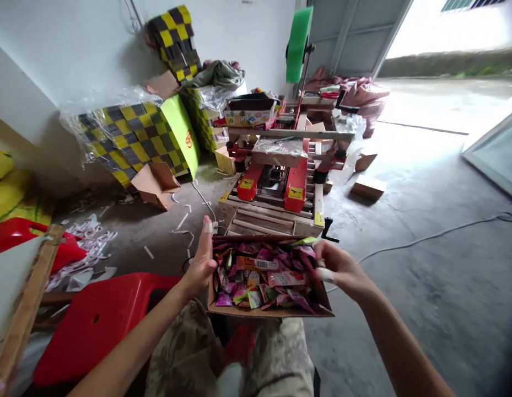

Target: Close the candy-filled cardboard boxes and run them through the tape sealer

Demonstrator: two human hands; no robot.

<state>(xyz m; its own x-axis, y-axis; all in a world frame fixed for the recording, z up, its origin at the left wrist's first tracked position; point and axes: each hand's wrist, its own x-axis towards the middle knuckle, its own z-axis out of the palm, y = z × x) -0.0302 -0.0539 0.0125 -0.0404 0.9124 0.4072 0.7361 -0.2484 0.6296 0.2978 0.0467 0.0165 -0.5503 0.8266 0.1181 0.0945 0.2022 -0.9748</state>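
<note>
The open cardboard box (267, 312) sat on the person's lap between both hands, packed to the rim with small bright sachets (264, 273) in pink, purple, green and orange. The left hand (201, 258) lay flat against the box's left outer wall, fingers straight and pointing away from the body, one fingertip wrapped in white tape; it pressed the box rather than clasping it. The right hand (340, 270) was curled over the right rim, its fingers closed on that wall, and one of them was taped too. Below the wrists, the knees in camouflage trousers (185, 353) carried the box.

Just beyond the fingertips stood a red carton-sealing machine (280, 179) with wooden rollers on the concrete floor. Left of the left forearm was a red plastic stool (94, 322), and further out that way were white paper scraps (88, 237) and a small opened carton (156, 184). Well beyond the left hand, against the wall, leaned plastic-wrapped yellow-and-grey chequered bundles (127, 138). Out past the right hand a white cable (425, 238) trailed across the floor.
</note>
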